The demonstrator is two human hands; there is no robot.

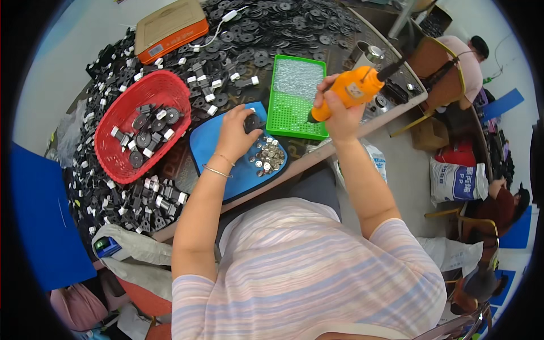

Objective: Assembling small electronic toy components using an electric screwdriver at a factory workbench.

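My left hand is closed on a black round plastic part above the blue mat. Small silvery metal pieces lie heaped on the mat, just right of that hand. My right hand grips an orange electric screwdriver, its dark tip pointing down and left over the green tray. Many thin silvery screws fill the far part of this perforated tray. Its near part shows bare green mesh.
A red basket holds black parts with white ends. More such parts cover the table's left side. Black discs pile up at the back, beside an orange box. Metal cans stand far right. People sit beyond the table's right edge.
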